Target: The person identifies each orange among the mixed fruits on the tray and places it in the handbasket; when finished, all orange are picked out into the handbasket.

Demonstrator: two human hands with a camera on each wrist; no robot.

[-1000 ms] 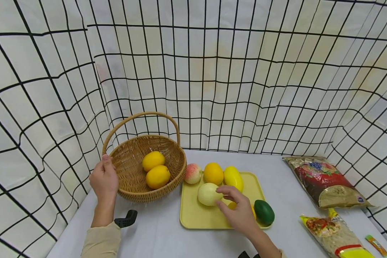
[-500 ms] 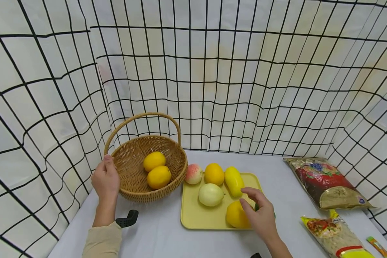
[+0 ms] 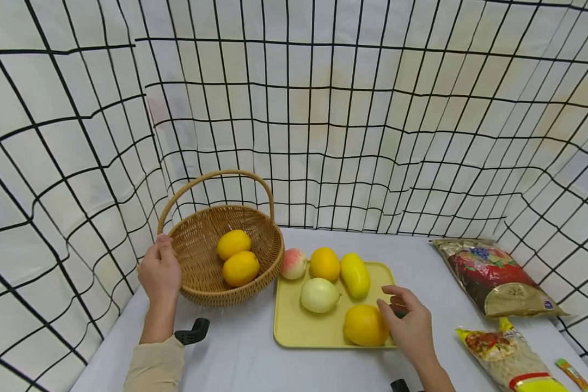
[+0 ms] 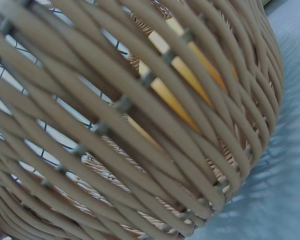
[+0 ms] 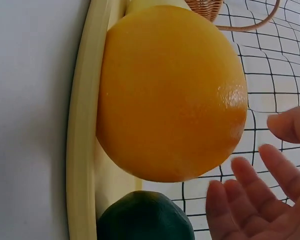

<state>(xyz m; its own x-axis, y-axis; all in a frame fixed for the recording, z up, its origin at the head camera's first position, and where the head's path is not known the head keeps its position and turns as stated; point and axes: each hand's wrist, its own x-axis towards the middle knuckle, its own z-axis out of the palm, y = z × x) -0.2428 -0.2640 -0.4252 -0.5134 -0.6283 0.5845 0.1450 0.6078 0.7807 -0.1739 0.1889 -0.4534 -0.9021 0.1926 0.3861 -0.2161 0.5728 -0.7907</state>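
My left hand (image 3: 160, 272) grips the left side of a wicker basket (image 3: 191, 267) where the arched handle joins the rim. Two lemons (image 3: 240, 269) lie inside it; yellow shows through the weave in the left wrist view. My right hand (image 3: 414, 329) hovers at the right front corner of a yellow tray (image 3: 294, 335), fingers relaxed and holding nothing. Beneath that hand is a dark green fruit (image 5: 150, 220), mostly hidden by it in the head view. A large orange-yellow fruit (image 3: 365, 325) sits just left of the fingertips.
On the tray are also a pale green round fruit (image 3: 319, 295), a peach (image 3: 294, 264), an orange (image 3: 324, 264) and a mango (image 3: 355, 276). Two food bags, one red and brown (image 3: 500, 277), one clear (image 3: 509, 354), and a small packet (image 3: 573, 373) lie right. Grid-patterned curtains surround the table.
My right hand has moved right, from beside the pale green fruit, past the orange-yellow fruit, to over the dark green fruit. The left hand keeps its grip on the basket.
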